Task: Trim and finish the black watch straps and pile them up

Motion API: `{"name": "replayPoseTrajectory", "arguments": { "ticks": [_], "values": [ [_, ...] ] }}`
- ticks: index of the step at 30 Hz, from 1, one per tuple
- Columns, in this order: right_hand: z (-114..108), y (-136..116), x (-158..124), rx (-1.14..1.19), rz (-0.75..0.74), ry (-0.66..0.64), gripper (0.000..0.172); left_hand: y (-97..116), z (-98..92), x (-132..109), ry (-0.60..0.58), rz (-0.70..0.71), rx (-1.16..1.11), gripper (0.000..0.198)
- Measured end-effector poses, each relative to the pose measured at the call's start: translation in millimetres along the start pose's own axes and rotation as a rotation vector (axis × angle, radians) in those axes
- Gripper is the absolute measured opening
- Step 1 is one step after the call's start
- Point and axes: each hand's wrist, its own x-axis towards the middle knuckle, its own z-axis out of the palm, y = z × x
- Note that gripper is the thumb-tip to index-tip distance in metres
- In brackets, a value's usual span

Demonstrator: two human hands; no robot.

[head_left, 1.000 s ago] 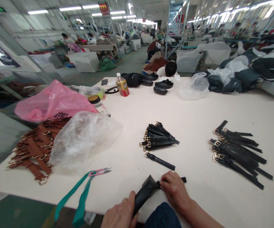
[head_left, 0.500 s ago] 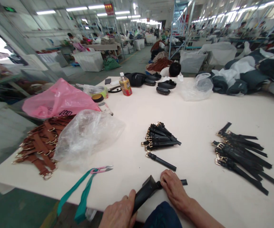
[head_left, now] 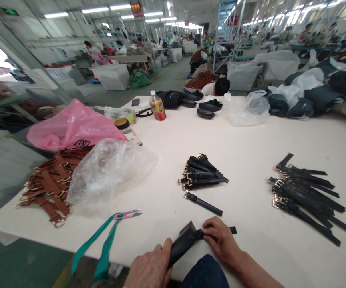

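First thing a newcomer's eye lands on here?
Probably the bright pink plastic bag at the left of the white table, behind a heap of brown straps. Next, a cluster of black buckled straps mid-table and a second cluster to its right. At the near edge, the left hand grips a black block-ended object and the right hand pinches a black strap.

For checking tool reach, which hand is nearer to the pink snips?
Left. In the picture, the left hand is below and slightly right of the pink snips; the right hand is much farther right.
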Motion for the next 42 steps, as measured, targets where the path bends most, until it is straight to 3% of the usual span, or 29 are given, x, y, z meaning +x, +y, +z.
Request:
{"name": "replayPoseTrajectory", "arguments": {
  "ticks": [8, 13, 20, 25, 31, 36, 42],
  "values": [
    [0, -5, 3, 0.003, 0.022, 0.021, 0.012, -6, -8.0, -7, 0.0, 0.02, 0.0, 0.045],
    [-3, -4, 4, 0.023, 0.023, -0.015, 0.011, 2, -15.2, 2, -0.014, 0.03, 0.03, 0.047],
    [-12, -8, 4, 0.092, 0.011, -0.086, 0.013, -8, -16.0, 4, -0.039, 0.041, 0.056, 0.052],
    [-12, -8, 4, 0.085, 0.009, -0.048, 0.017, 3, -23.5, 6, -0.011, 0.052, 0.069, 0.048],
    [-8, -5, 2, 0.041, -0.017, -0.019, 0.019, -4, -20.8, 6, -0.031, 0.051, 0.071, 0.051],
    [-5, -1, 1, 0.001, -0.023, -0.008, 0.017, 7, -27.1, 9, -0.018, 0.061, 0.094, 0.043],
    [-8, -4, 1, 0.009, -0.004, -0.02, 0.024, -6, -24.0, 8, -0.038, 0.042, 0.087, 0.049]
  ]
}}
